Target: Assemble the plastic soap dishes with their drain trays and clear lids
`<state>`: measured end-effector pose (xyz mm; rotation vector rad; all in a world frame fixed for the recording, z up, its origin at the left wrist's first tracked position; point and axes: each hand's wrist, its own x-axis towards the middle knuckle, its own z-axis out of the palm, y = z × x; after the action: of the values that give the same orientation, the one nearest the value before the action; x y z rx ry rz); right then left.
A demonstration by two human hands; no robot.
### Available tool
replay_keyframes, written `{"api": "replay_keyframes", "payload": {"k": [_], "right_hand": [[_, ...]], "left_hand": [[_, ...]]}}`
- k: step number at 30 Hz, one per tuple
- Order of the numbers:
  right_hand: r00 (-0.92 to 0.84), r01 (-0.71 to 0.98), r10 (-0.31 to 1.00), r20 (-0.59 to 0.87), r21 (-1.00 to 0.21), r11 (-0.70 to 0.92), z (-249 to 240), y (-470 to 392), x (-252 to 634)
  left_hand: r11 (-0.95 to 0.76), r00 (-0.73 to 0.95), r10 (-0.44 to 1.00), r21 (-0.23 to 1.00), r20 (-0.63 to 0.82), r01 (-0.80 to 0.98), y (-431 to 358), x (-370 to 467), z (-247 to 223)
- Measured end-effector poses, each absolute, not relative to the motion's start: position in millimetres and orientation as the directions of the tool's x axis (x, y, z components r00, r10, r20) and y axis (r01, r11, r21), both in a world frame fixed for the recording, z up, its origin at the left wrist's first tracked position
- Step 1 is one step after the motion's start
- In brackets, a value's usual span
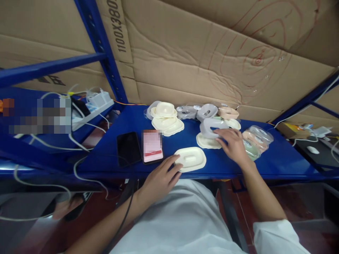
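My left hand (166, 173) has its fingers curled over the left rim of a cream oval tray (194, 159) with a raised bar in its middle, near the table's front edge. Closed on the right end of a pale grey, oval dish-like piece with an opening (208, 127), my right hand (234, 144) holds it tilted over another cream tray (205, 142). To the right of that hand lie several small oval boxes with clear covers, among them a green one (250, 150) and a peach one (255, 140).
Stacked cream trays (168, 123) stand at the back, beside grey boxes (208, 112) and a peach piece (228, 113). Two phones, one black (129, 148) and one lit (153, 148), lie left on the blue table (280, 164). A dark cable (129, 203) crosses my left forearm.
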<state>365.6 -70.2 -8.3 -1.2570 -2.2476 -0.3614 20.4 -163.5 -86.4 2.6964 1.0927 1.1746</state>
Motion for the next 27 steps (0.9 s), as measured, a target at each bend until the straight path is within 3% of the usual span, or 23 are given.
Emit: {"api": "replay_keyframes", "payload": {"k": [6, 12, 21, 27], "right_hand": [[-0.489, 0.819, 0.757, 0.433, -0.07, 0.569, -35, -77, 372], [-0.537, 0.798, 0.763, 0.36, -0.078, 0.598, -40, -74, 374], [-0.553, 0.8, 0.741, 0.38, -0.005, 0.6, -47, -75, 369], [-0.484, 0.805, 0.724, 0.491, -0.074, 0.588, -33, -97, 360]], "left_hand": [[-0.756, 0.481, 0.591, 0.236, 0.648, 0.61, -164, 21, -85], [-0.741, 0.469, 0.631, 0.301, 0.618, 0.6, -164, 20, -85], [-0.741, 0.488, 0.616, 0.247, 0.618, 0.624, -165, 20, -83], [-0.755, 0.549, 0.611, 0.212, 0.57, 0.621, -164, 20, -87]]}}
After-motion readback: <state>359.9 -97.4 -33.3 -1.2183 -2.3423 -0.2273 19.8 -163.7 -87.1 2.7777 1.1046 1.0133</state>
